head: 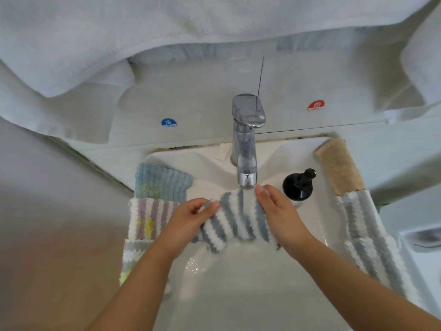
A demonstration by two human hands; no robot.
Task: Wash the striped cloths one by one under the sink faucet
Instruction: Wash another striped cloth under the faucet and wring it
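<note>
Grey and white stripes run across the fluffy cloth [235, 219] that both hands hold stretched over the sink [238, 295], right under the faucet [245, 149], likely so the water can run on its middle. The left hand [191, 219] pinches one end with curled fingers. The right hand [276, 213] holds the other end, its fingers wrapped under the cloth. More striped cloths wait on the rims: a purple striped cloth [148, 217] on the left and a grey striped cloth [372, 232] on the right. A black soap pump [299, 185] stands near the faucet. White towels [119, 32] hang above the white counter [202, 111].
</note>
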